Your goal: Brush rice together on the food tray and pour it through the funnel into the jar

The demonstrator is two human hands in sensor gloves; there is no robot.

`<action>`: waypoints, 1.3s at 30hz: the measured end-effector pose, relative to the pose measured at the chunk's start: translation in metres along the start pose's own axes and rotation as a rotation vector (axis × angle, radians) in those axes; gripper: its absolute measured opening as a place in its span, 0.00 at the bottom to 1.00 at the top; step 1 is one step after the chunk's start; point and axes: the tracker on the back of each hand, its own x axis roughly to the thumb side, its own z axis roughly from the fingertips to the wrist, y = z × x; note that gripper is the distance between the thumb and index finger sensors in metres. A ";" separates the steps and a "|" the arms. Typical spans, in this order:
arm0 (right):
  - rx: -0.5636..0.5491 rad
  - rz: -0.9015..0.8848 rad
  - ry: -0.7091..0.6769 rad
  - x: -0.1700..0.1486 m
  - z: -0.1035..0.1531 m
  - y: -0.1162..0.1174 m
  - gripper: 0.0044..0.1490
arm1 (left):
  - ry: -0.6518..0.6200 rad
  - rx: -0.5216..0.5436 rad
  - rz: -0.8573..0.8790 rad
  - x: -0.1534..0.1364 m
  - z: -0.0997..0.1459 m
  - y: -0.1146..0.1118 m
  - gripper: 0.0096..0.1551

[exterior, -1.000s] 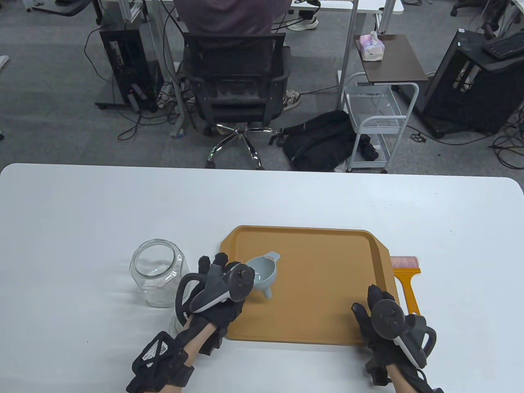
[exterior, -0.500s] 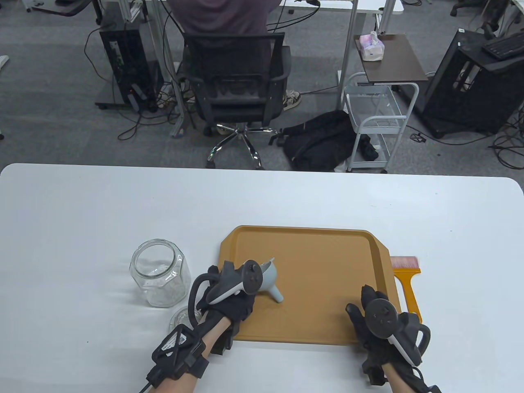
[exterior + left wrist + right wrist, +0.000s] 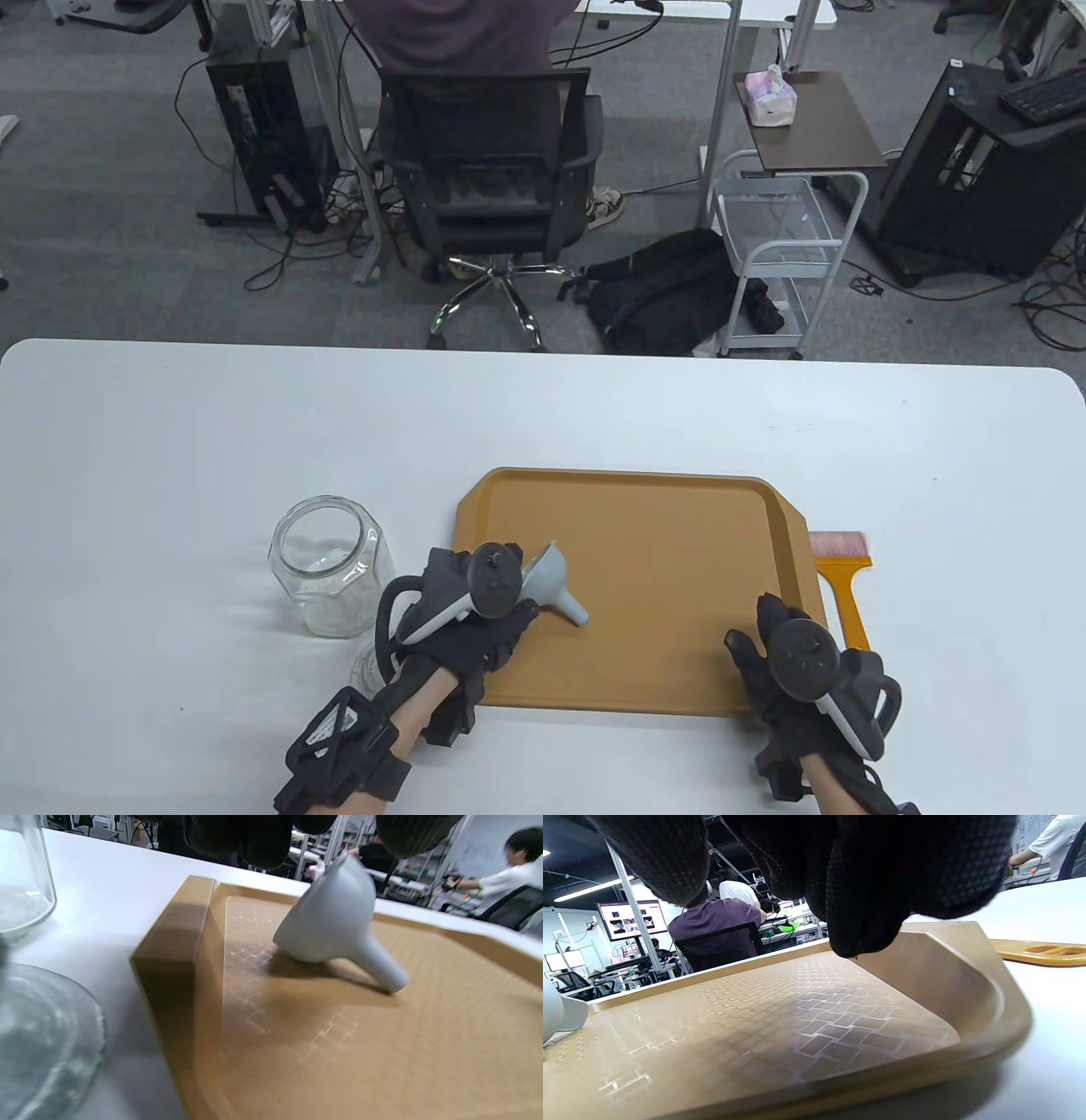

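Observation:
My left hand [image 3: 519, 594] grips a pale grey-blue funnel [image 3: 556, 586] by its bowl at the left side of the orange-brown food tray [image 3: 662, 543]. The funnel [image 3: 335, 925] is tipped over, its spout touching the tray floor, and gloved fingertips [image 3: 263, 836] reach its rim from above. A clear glass jar [image 3: 333, 564] with rice in its bottom stands left of the tray. I see no rice on the tray floor. My right hand [image 3: 776, 632] hovers at the tray's near right corner, its fingers [image 3: 865, 878] hanging over the rim [image 3: 967, 993] and holding nothing.
An orange-handled brush [image 3: 840, 586] with pink bristles lies just right of the tray, close to my right hand. The glass lid [image 3: 366, 666] lies near the jar, partly under my left forearm. An office chair and a seated person are beyond the table's far edge.
The funnel has gone from bowl-up to tipped, spout pointing to the near right, and shifted slightly nearer with my left hand. My right hand has barely moved.

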 end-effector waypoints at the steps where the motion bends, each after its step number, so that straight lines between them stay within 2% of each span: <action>1: 0.000 -0.001 0.001 0.000 0.000 0.000 0.46 | -0.008 0.009 0.012 -0.003 0.006 0.003 0.43; 4: 0.003 -0.001 -0.001 0.000 0.000 0.000 0.45 | -0.029 0.047 0.011 -0.017 0.027 0.015 0.41; 9: 0.014 0.013 -0.012 0.003 0.000 0.002 0.46 | 0.031 0.048 -0.068 -0.045 0.053 0.025 0.38; 14: 0.016 0.016 -0.015 0.004 0.000 0.003 0.45 | 0.111 -0.058 -0.112 -0.073 0.062 0.012 0.47; 19: 0.019 0.011 -0.010 0.003 0.001 0.002 0.45 | 0.141 -0.082 -0.196 -0.088 0.063 -0.009 0.48; 24: 0.023 0.009 -0.004 0.003 0.001 0.002 0.45 | 0.120 -0.117 -0.225 -0.091 0.064 -0.023 0.55; 31: 0.016 0.010 -0.016 0.005 0.002 0.001 0.45 | 0.128 -0.104 -0.220 -0.088 0.063 -0.030 0.55; 39: 0.023 0.015 -0.028 0.008 0.004 0.002 0.45 | 0.065 0.032 -0.184 -0.087 0.066 -0.030 0.53</action>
